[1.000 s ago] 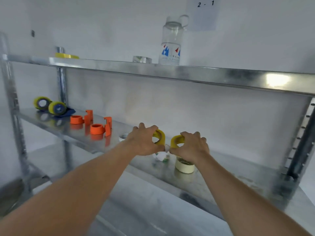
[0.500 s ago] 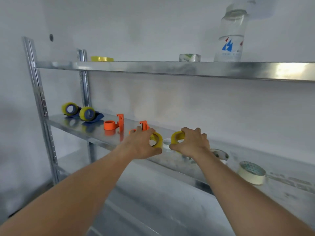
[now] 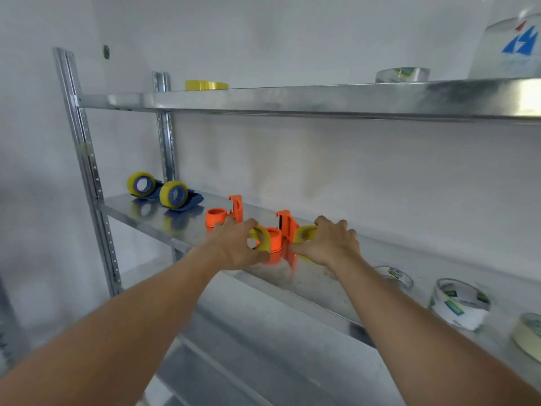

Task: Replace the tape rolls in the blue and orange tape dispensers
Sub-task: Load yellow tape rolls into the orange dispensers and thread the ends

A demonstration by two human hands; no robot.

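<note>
My left hand grips a yellow tape roll just left of an empty orange dispenser. My right hand grips a second yellow tape roll just right of that dispenser's upright. Both rolls hang a little above the middle shelf. Another empty orange dispenser stands further left. Two blue dispensers, each loaded with a yellow roll, sit at the shelf's left end.
Clear tape rolls and a cream masking tape roll lie on the shelf to the right. The upper shelf carries a yellow roll, a clear roll and a water bottle. Metal uprights stand at left.
Both hands have carried their yellow rolls leftward along the shelf, from the loose tape rolls to either side of the nearer orange dispenser. The view has swung left with them.
</note>
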